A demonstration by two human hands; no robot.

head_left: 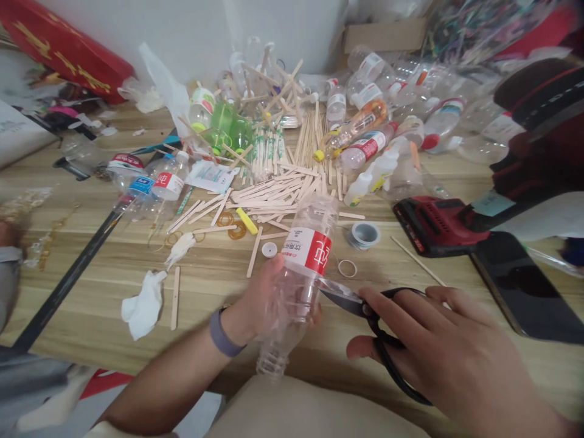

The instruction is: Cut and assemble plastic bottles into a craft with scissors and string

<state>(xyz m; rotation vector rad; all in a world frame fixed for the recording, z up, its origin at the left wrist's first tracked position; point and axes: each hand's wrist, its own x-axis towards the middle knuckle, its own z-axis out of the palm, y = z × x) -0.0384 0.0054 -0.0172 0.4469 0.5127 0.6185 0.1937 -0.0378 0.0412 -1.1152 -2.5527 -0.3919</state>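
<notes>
My left hand (267,298) is wrapped around a clear plastic bottle (296,310) with a red and white label, its uncapped neck tilted down toward me. My right hand (438,340) grips a pair of scissors (387,347) with black handles. The scissor blades meet the side of the bottle just below the label; whether they have cut through the plastic I cannot tell. A white cap (269,249) lies on the table beyond my left hand. To the right of the bottle lie a roll of tape (364,234) and a thin ring (347,268).
Wooden sticks (274,194) are heaped mid-table, with several bottles (365,140) behind. A red and black power tool (447,222) and a phone (529,289) sit at right. At left are crumpled tissue (145,304), a long black bar (68,283) and another person's sleeve (8,280).
</notes>
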